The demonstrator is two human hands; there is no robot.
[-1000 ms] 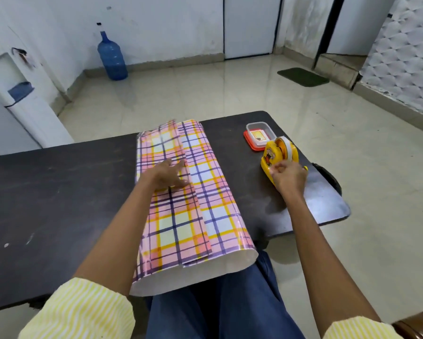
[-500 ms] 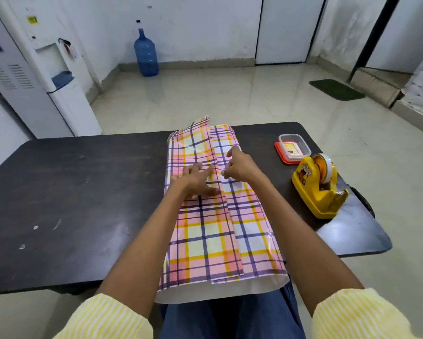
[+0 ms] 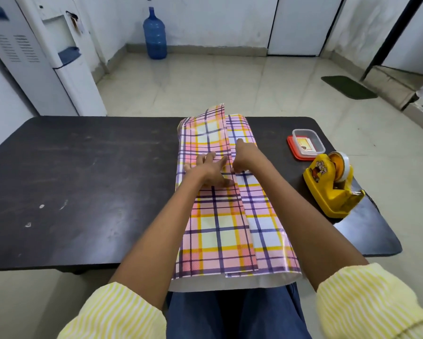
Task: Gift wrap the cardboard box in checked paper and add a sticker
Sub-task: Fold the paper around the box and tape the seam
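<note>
Head view: the pink, yellow and purple checked wrapping paper [image 3: 220, 228] lies folded over itself on the dark table [image 3: 95, 179], its near end hanging past the edge. The left hand [image 3: 209, 171] lies flat on the overlap, fingers spread. The right hand [image 3: 246, 157] presses the seam just beside it, forefinger straight, other fingers tucked under, and I cannot tell whether they pinch anything.

White walls [image 3: 205, 18], pale tiled floor [image 3: 230, 79]

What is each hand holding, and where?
Left hand presses flat on the checked paper beside its overlap seam, gripping nothing. Right hand touches the seam; any pinch cannot be told.
</note>
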